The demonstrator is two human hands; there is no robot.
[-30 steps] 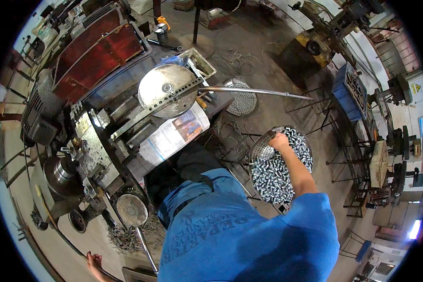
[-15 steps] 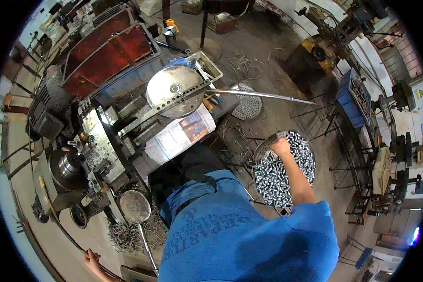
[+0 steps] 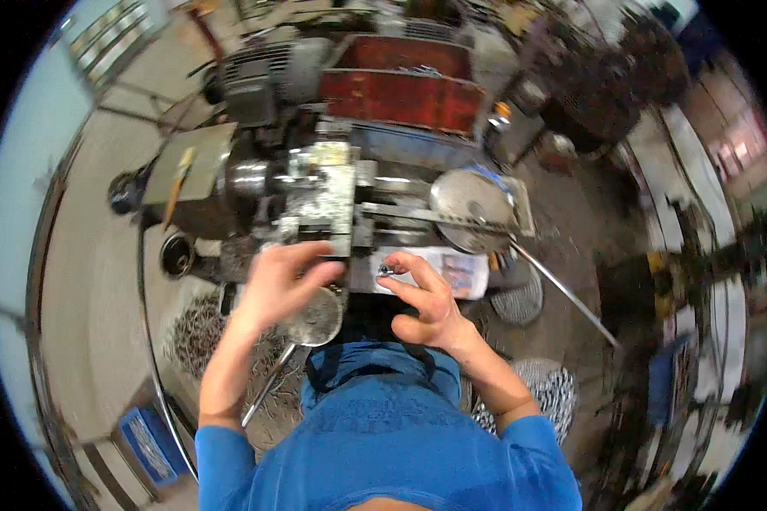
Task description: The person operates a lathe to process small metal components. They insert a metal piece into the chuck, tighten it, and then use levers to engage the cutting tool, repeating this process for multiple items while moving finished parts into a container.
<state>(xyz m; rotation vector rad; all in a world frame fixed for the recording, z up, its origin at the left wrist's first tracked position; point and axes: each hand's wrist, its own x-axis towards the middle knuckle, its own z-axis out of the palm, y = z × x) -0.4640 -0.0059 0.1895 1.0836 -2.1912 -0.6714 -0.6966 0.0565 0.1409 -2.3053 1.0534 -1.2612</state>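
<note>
My right hand pinches a small shiny metal piece between thumb and fingertips, above the newspaper at the front of the lathe. My left hand is a little to the left, thumb and fingers apart, with nothing visible in it. It hovers by the lathe's tool carriage and partly covers a round metal handwheel. A shiny chuck sits at the lathe's left end. Farther right lies a large round metal disc.
A round tray of small metal pieces stands low beside my right arm. A long metal rod juts out to the right of the lathe. Behind it sits a red bin. Metal shavings lie below on the left.
My right hand has left the tray of metal pieces and come in front of the lathe with one piece. My left hand has risen from the lower left. The view has turned toward the lathe.
</note>
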